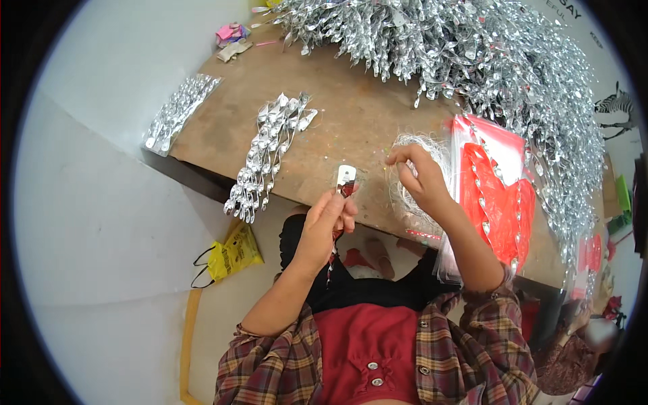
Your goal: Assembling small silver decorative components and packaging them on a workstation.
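Observation:
My left hand (327,226) is closed round a shiny silver twisted strip (346,177). Its flat rounded end, with a small hole, sticks up above the fingers, and its spiral tail hangs below the hand over my lap. To the right, my right hand (424,179) is raised with thumb and forefinger pinched together. Whatever lies between those fingertips is too small to make out. Beneath and beside that hand lies a loose bundle of thin white thread (407,196). A bunch of silver twisted strips (266,152) rests on the table left of my hands, partly over its front edge.
A big heap of silver twisted strips (432,40) covers the back and right of the brown table (364,101). Red and clear plastic bags (496,209) lie beside the thread. More strips (179,111) sit at the left corner. A yellow bag (235,256) stands below; another person (570,361) is at lower right.

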Available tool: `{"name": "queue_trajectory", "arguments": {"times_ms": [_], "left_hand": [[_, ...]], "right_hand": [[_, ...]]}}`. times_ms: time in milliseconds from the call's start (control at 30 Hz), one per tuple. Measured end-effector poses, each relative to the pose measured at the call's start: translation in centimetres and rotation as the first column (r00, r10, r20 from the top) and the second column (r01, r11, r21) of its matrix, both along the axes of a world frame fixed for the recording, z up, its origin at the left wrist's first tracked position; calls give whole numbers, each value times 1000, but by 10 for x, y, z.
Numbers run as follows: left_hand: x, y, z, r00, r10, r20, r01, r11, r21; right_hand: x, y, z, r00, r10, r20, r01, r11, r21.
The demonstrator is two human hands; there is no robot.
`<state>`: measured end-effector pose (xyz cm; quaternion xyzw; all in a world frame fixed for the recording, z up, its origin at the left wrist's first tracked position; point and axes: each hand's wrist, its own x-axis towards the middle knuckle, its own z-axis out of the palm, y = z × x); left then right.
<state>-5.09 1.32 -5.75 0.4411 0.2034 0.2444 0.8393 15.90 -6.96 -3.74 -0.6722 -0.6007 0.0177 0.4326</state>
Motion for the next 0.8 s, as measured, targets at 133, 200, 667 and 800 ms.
{"name": "queue_trajectory", "arguments": {"times_ms": [133, 200, 667, 800], "left_hand": [[6, -6, 8, 997, -65, 47, 65, 998, 15], [11, -9, 10, 999, -49, 5, 48, 997, 52], [31, -16, 9, 968, -124, -216, 153, 981, 123], [32, -13, 9, 974, -117, -192, 136, 987, 86]], "right_hand": [[-21, -20, 24, 834, -1, -552, -37, 998, -59], [-25, -23, 23, 787, 21, -616, -43, 999, -22], [-13, -36, 27, 976, 163, -141, -201, 927, -317], [-5, -43, 21, 877, 69, -475, -243, 917, -315]]}}
